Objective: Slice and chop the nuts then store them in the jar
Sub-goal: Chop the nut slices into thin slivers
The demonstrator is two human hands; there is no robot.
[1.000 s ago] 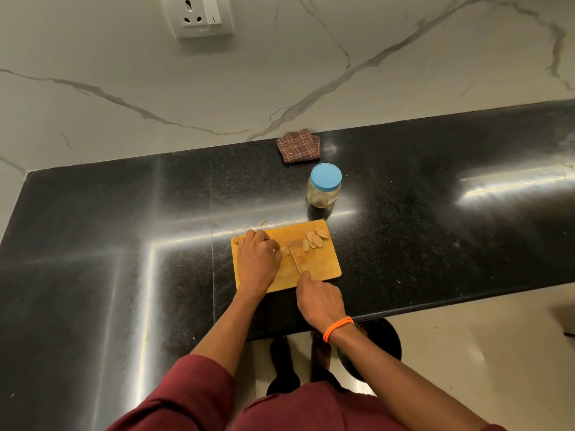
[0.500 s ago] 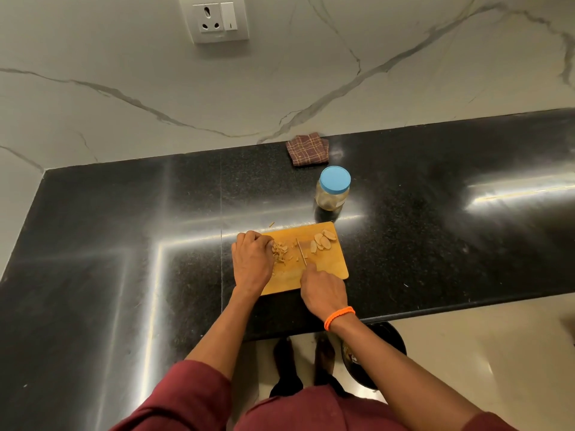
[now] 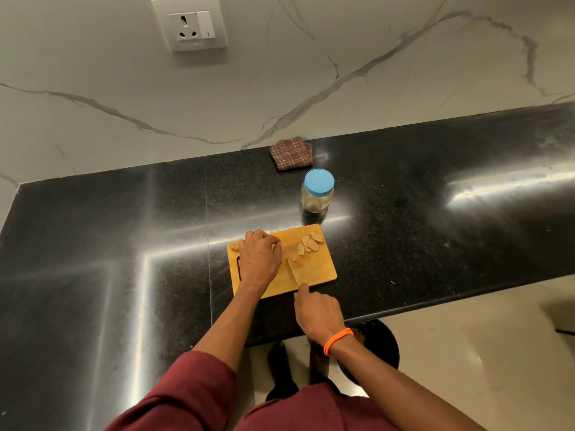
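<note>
A wooden cutting board (image 3: 317,269) lies near the front edge of the black counter. Several pale nut slices (image 3: 309,242) sit at its far right corner. My left hand (image 3: 259,258) rests on the board's left half with fingers curled over chopped nut bits, mostly hidden beneath it. My right hand (image 3: 317,309) grips a knife (image 3: 292,270) by the handle, forefinger along the spine; the blade lies on the board just right of my left hand. A glass jar (image 3: 316,195) with a blue lid (image 3: 319,181) stands shut behind the board.
A folded checked cloth (image 3: 291,152) lies at the back against the marble wall. A wall socket (image 3: 189,23) is above. A dark round bin (image 3: 378,345) stands on the floor below the counter edge, beside my feet.
The knife and my right hand have drawn back toward me and a little left. My left hand has shifted right, covering the chopped bits that showed half a second ago.
</note>
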